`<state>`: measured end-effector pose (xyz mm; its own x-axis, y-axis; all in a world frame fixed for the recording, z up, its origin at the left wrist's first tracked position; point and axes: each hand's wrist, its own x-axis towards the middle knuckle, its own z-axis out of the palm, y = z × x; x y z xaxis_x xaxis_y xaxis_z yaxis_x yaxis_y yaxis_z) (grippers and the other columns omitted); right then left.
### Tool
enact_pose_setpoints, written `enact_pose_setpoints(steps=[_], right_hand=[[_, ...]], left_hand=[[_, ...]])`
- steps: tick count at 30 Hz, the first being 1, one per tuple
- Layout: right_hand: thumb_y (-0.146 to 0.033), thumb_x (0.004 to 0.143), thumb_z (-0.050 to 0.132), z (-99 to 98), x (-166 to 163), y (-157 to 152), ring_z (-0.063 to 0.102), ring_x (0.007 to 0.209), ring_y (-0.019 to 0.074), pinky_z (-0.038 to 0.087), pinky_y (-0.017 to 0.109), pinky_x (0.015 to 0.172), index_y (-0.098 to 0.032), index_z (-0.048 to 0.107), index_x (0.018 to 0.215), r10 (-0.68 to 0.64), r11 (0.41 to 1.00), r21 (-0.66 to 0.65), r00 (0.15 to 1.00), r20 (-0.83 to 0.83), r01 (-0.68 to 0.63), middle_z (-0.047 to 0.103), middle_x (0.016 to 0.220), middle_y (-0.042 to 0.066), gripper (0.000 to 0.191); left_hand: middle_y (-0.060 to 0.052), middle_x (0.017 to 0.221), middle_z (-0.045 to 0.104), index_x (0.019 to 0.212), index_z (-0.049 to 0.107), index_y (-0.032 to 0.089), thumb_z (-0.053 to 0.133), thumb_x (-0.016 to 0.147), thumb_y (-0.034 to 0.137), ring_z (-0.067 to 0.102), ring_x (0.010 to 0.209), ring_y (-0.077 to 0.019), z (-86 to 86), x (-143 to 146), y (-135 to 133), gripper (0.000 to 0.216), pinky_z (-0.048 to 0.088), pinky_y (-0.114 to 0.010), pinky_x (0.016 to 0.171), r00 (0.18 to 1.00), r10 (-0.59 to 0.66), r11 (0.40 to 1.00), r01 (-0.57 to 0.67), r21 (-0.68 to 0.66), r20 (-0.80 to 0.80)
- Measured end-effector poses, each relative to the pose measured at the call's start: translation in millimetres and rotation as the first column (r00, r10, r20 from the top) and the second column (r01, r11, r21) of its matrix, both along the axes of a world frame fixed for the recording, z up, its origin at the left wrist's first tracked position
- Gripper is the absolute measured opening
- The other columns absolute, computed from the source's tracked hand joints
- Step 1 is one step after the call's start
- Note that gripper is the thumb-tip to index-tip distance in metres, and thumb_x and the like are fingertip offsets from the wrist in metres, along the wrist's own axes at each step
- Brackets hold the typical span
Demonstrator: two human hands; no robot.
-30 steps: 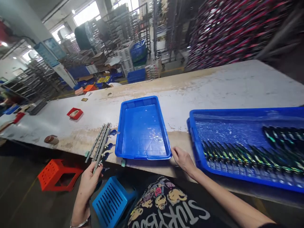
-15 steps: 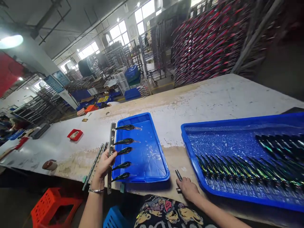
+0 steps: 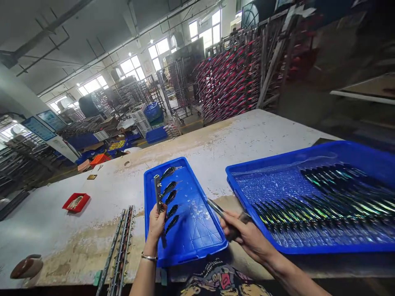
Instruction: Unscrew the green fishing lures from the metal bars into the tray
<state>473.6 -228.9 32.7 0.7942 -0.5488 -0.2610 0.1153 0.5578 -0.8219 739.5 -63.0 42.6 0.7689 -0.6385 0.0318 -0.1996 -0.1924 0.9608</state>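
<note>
My left hand (image 3: 157,222) is closed around a narrow metal bar (image 3: 158,191), tilted over the small blue tray (image 3: 200,244). Several dark, glossy fishing lures (image 3: 169,188) with clear lips are attached along the bar and point right above the tray floor. In my right hand (image 3: 243,234), the fingers wrap round a dark metal hand tool (image 3: 216,207). One grey end sticks out toward the tray's right rim; the fingers hide the rest, so its exact kind is unclear. Small clear flakes (image 3: 199,211) lie in the tray.
At right, a large blue tray (image 3: 230,174) holds rows of green-black lures (image 3: 296,211) on bubble wrap. More metal bars (image 3: 121,250) lie left of the small tray. A red box (image 3: 76,202) and a brown cup-like object (image 3: 27,266) stand further left. Loaded racks (image 3: 228,82) stand behind the table.
My left hand has moved the bar with its lures right, over the small tray, and tilted it. My right hand has lifted the tool from the table edge toward the tray. The view has shifted.
</note>
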Motion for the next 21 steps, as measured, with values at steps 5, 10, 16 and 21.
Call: enact_pose_setpoints(steps=[5, 10, 16, 21], right_hand=[[-0.035, 0.087, 0.075, 63.0, 58, 21, 0.051, 0.05, 0.0031, 0.023, 0.008, 0.033, -0.014, 0.062, 0.091, 0.156, 0.84, 0.488, 0.968, 0.198, -0.235, 0.063, 0.073, 0.001, 0.025], [-0.032, 0.097, 0.063, 70.5, 82, 26, 0.052, 0.05, 0.0029, 0.025, 0.006, 0.032, -0.016, 0.054, 0.094, 0.213, 0.68, 0.621, 0.916, 0.341, -0.389, 0.058, 0.071, -0.002, 0.019], [-0.031, 0.101, 0.057, 61.8, 86, 22, 0.053, 0.05, 0.0028, 0.026, 0.006, 0.033, -0.014, 0.05, 0.107, 0.217, 0.501, 0.725, 0.88, 0.423, -0.473, 0.054, 0.068, -0.005, 0.019], [-0.032, 0.1, 0.059, 58.0, 91, 19, 0.054, 0.052, 0.0034, 0.026, 0.007, 0.034, -0.015, 0.051, 0.116, 0.226, 0.453, 0.71, 0.84, 0.493, -0.539, 0.056, 0.07, -0.006, 0.024]], left_hand=[[0.006, 0.057, 0.037, 0.079, 0.055, 0.019, 0.061, 0.083, 0.071, 0.032, 0.053, -0.0106, -21.5, -13, -2, 0.052, 0.026, -0.026, 0.052, 0.997, -0.05, 0.999, 0.05, -0.006, 0.055], [0.004, 0.062, 0.043, 0.088, 0.063, 0.017, 0.057, 0.087, 0.067, 0.034, 0.057, -0.0124, -30.3, -22, 1, 0.05, 0.03, -0.027, 0.055, 0.994, -0.073, 0.997, 0.075, -0.018, 0.085], [0.0, 0.068, 0.052, 0.091, 0.066, 0.016, 0.053, 0.091, 0.066, 0.041, 0.062, -0.0144, -34.5, -21, 4, 0.052, 0.036, -0.027, 0.057, 0.992, -0.068, 0.997, 0.07, -0.012, 0.106], [-0.001, 0.068, 0.055, 0.091, 0.069, 0.016, 0.056, 0.087, 0.07, 0.045, 0.063, -0.0155, -33.0, -20, 2, 0.056, 0.042, -0.028, 0.06, 0.996, -0.028, 0.999, 0.031, -0.039, 0.087]])
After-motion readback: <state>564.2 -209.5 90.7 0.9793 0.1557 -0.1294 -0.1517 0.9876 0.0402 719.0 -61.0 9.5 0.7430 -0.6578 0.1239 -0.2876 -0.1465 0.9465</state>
